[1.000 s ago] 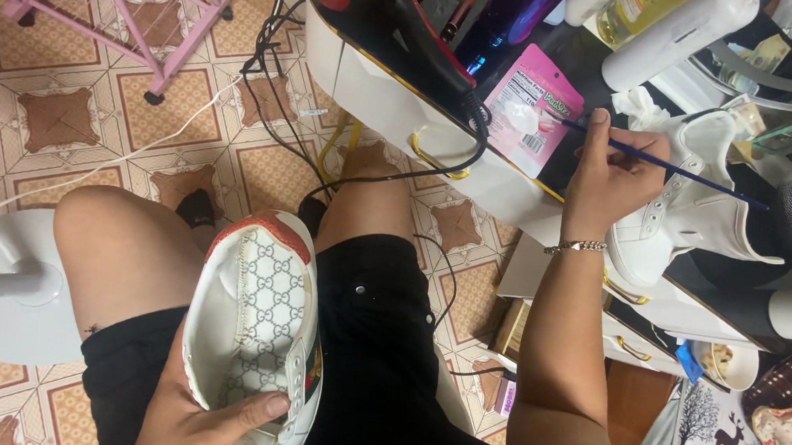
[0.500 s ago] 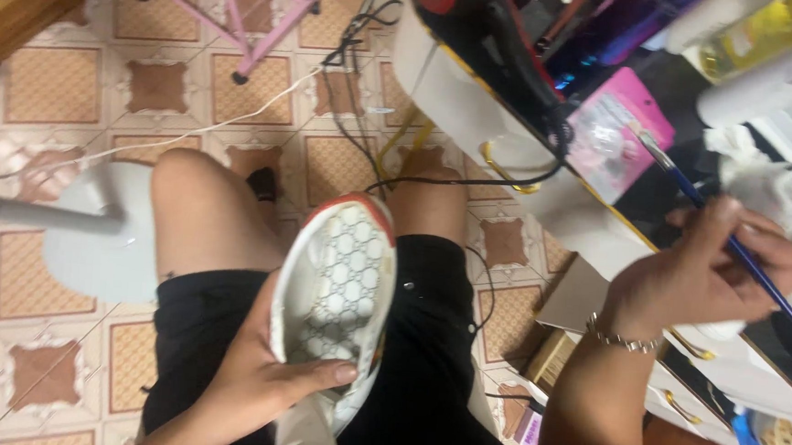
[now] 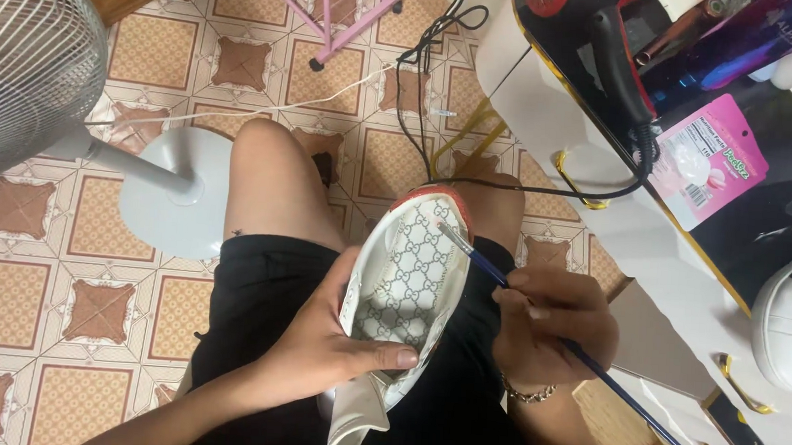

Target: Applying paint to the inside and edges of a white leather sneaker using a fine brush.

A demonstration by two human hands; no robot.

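Head view: left hand (image 3: 328, 351) grips the sneaker (image 3: 403, 287); right hand (image 3: 550, 324) pinches the paintbrush (image 3: 580, 353), tip on the sneaker's toe; touch-up in hand, needing steady strokes.

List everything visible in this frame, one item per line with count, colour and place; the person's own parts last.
shoe: 1, white with patterned insole, red heel, on the lap
paintbrush: 1, blue handle, tip at the shoe's heel end
fan: 1, grey, on its round base, upper left
rack: 1, pink, on the tiled floor, top
cables: several, black and white, across the floor
hair dryer: 1, red and black, on the desk
packet: 1, pink, on the desk
second shoe: 1, white, right edge
desk: 1, white, gold handles
bracelet: 1, silver, right wrist
left hand: holds the shoe
right hand: holds the paintbrush
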